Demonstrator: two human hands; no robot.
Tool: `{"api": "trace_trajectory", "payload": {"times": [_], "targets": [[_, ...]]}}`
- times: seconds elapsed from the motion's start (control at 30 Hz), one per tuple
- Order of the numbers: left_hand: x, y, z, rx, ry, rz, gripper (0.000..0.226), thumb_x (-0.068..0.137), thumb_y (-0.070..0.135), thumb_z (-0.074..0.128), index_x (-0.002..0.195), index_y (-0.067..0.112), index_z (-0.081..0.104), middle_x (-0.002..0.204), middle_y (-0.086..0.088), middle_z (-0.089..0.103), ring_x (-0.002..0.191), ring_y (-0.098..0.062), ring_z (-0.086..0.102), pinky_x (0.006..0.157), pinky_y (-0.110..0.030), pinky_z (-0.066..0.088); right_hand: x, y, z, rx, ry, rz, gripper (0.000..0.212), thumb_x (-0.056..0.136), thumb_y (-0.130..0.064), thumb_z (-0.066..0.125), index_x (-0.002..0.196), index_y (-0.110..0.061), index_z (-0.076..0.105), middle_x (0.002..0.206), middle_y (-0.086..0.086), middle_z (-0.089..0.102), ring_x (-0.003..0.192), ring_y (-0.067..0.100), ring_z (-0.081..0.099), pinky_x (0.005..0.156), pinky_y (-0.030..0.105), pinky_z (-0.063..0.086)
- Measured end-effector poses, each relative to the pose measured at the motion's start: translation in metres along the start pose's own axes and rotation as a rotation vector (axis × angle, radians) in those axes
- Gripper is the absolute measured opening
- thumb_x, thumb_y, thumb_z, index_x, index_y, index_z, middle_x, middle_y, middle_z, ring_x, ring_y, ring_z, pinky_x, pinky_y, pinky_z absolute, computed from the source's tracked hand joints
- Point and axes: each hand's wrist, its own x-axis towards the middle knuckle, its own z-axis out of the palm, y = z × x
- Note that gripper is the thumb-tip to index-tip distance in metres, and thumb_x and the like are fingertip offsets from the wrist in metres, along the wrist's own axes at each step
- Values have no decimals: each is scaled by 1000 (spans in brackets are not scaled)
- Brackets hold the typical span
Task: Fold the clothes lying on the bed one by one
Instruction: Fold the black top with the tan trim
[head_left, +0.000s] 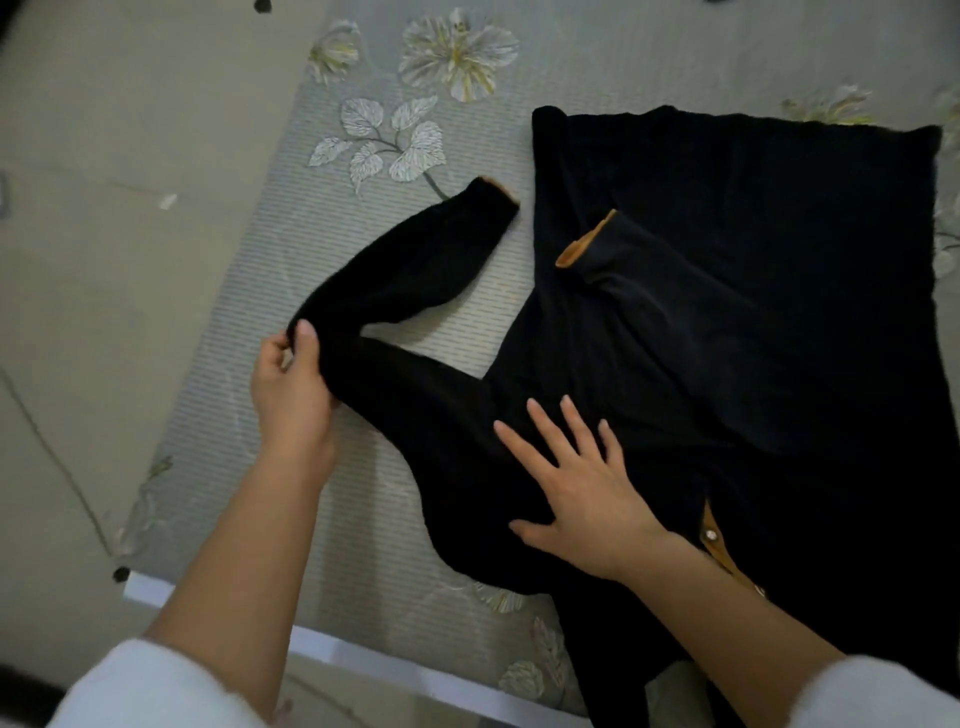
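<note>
A black top (727, 322) with tan trim lies spread on the bed (363, 130), its collar end hanging over the bed's near edge and its hem stretching toward the far side. One sleeve (415, 270) reaches out toward the bed's left edge and doubles back at a bend, so its tan-lined cuff (501, 189) rests just beside the body of the top. The other sleeve (649, 260) is already laid across the front. The left hand (291, 395) has the outer sleeve in its grip at the bend, thumb and fingers closed round the fabric and lifting it slightly off the bed. The right hand (587, 499) lies flat with fingers spread on the shoulder area, holding nothing, only pressing the cloth down. Beside its wrist a tan button band (714, 540) shows. The fabric looks soft, light and limp, probably a knit with some fuzz, so it should drape and sag wherever it is not supported, and is unlikely to slip on the ribbed bed cover. Holding the sleeve at the bend seems sensible, since both halves can then travel together. The flat hand at the shoulder gives a line to fold over and should keep the body from dragging along.
</note>
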Motion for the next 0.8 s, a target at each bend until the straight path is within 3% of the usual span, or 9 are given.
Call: {"api": "trace_trajectory", "payload": {"times": [0.1, 0.17, 0.23, 0.37, 0.43, 0.5, 0.63, 0.73, 0.8], "targets": [[12, 3, -22, -267, -34, -208, 14, 99, 30, 48, 104, 19, 56, 110, -3, 67, 96, -15, 66, 82, -33, 56, -3, -10, -5, -12, 13, 31, 103, 85, -57, 56, 144, -41, -27, 158, 4, -24, 144, 30, -23, 116, 55, -6], [13, 1, -26, -240, -99, -322, 29, 99, 29, 48, 123, 15, 55, 114, -4, 67, 93, -13, 67, 72, -27, 58, -8, -23, -10, -104, 141, -38, 94, 80, -50, 65, 154, -24, 14, 159, 16, 13, 146, 34, 14, 115, 54, 17], [10, 1, -25, -196, -145, -402, 34, 96, 27, 53, 127, 12, 57, 112, -4, 69, 93, -14, 68, 74, -27, 57, -12, -37, -5, -159, 250, -222, 66, 71, -48, 71, 128, -16, 57, 130, 11, 56, 119, 30, 54, 99, 47, 37], [7, 5, -21, -150, -178, -441, 22, 88, 21, 64, 108, 12, 67, 102, -6, 73, 94, -18, 70, 86, -34, 55, -12, -70, 15, -194, -16, -261, 52, 86, -40, 56, 128, -11, 47, 117, 7, 49, 105, 24, 49, 89, 36, 40], [10, 8, -25, -146, -182, -441, 16, 88, 23, 64, 100, 15, 69, 92, -3, 75, 85, -15, 71, 79, -31, 56, -8, -76, 13, -197, -10, -222, 33, 81, -28, 64, 109, -11, 58, 104, 8, 57, 92, 22, 56, 75, 29, 45], [13, 9, -31, -146, -174, -428, 17, 89, 27, 61, 100, 17, 69, 87, 1, 74, 79, -13, 70, 69, -27, 56, -6, -77, 10, -9, -188, -251, 20, 84, -17, 57, 102, -8, 59, 102, 9, 57, 92, 25, 56, 71, 30, 40], [13, -3, -45, -37, -34, -451, 30, 88, 35, 62, 112, 18, 67, 100, -2, 72, 84, -14, 68, 68, -28, 54, -9, -66, 4, 191, -465, -245, 33, 83, -25, 59, 114, -15, 62, 102, 2, 60, 92, 19, 55, 74, 26, 44], [10, -11, -49, -56, -23, -475, 35, 89, 36, 61, 118, 17, 65, 110, -4, 70, 97, -18, 67, 79, -33, 54, -6, -60, -6, 466, -249, -96, 25, 80, -29, 59, 103, -22, 66, 83, -7, 65, 80, 12, 60, 72, 25, 49], [7, -11, -50, -92, -30, -451, 35, 86, 34, 64, 117, 16, 66, 111, -5, 70, 101, -21, 67, 85, -36, 54, 0, -53, -10, 432, -42, -44, 27, 83, -32, 58, 109, -24, 61, 93, -7, 61, 89, 12, 57, 78, 27, 47]]}}
